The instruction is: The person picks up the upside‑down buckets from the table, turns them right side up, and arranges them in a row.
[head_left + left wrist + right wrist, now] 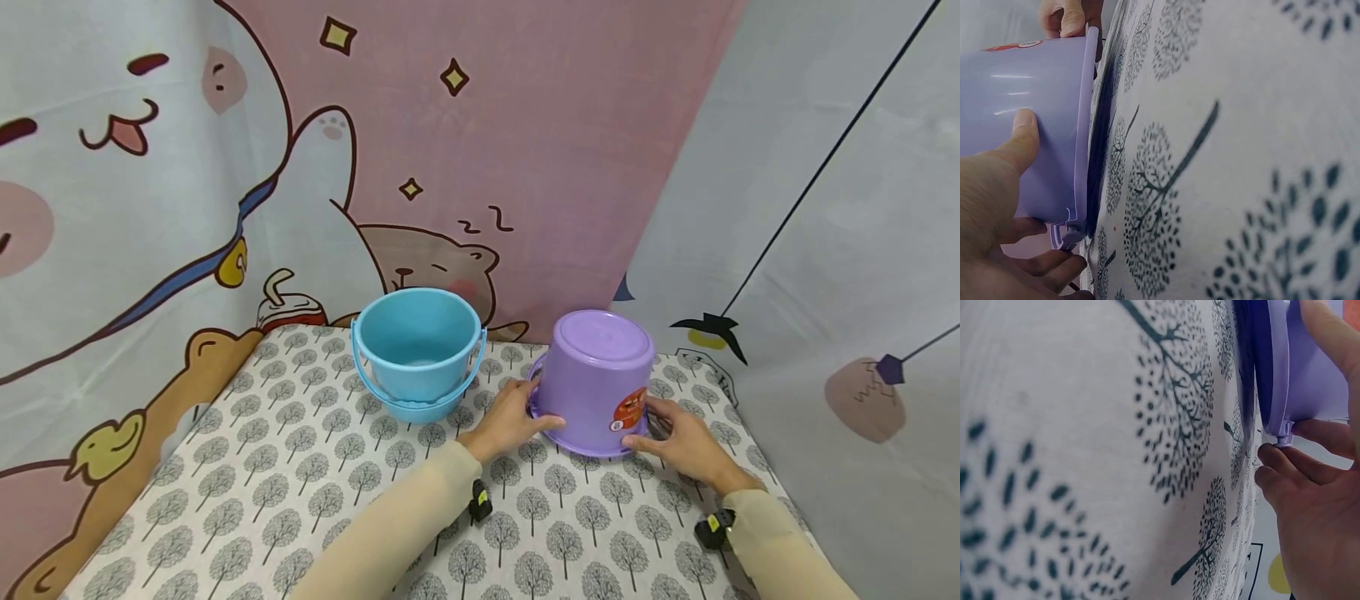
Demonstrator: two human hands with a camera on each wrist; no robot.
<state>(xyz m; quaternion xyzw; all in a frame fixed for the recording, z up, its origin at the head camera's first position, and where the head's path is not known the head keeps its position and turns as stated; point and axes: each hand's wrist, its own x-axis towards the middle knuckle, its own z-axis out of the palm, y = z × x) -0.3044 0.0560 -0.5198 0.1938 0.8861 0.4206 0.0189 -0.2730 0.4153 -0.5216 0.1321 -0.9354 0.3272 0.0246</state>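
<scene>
A purple bucket [581, 396] is upside down at the right of the table, its base facing up and a red-orange sticker [630, 408] on its side. My left hand [513, 421] grips its left side low down, thumb on the front wall and fingers around the side by the handle joint [1071, 232]. On the opposite side my right hand [686, 442] holds the bucket near the rim [1280, 369], its fingers by the other handle joint. Whether the rim touches the cloth everywhere, I cannot tell.
Left of the purple bucket, a light-blue bucket [408, 379] stands upright with its handle hanging in front. A white cloth with printed trees [326, 500] covers the table. Behind and beside the table hang cartoon-printed curtains [540, 150].
</scene>
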